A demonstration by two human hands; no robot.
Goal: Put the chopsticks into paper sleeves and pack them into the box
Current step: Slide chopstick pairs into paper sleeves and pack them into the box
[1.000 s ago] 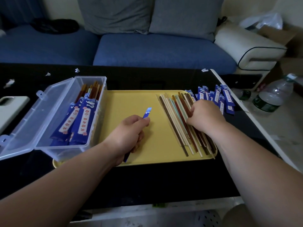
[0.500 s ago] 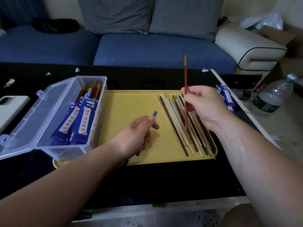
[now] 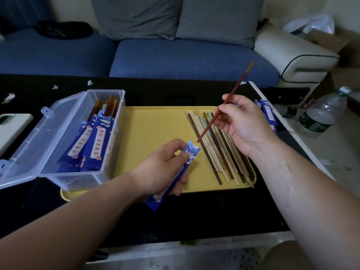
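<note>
red chopstick [image 3: 236, 85]: tilted, aloft | blue paper sleeve [image 3: 191, 152]: slanted, gripped | clear box [image 3: 78, 179]: open, sleeved chopsticks [image 3: 97, 141] inside

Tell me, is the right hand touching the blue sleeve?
Apart. Head view shows bare tray between the right hand and the sleeve in the left hand.

the left hand [image 3: 161, 170] covers the middle of the blue printed paper sleeve [image 3: 191, 152] — only its two ends show. the right hand [image 3: 243, 123] hides a short stretch of the thin red-brown chopstick [image 3: 233, 90] and most of the pile of blue paper sleeves [image 3: 267, 112] behind it, so their number cannot be told. the clear plastic lidded box [image 3: 78, 179] covers the left end of the yellow plastic tray [image 3: 155, 129]. the flat white object [image 3: 13, 127] is cut off by the left edge.
</note>
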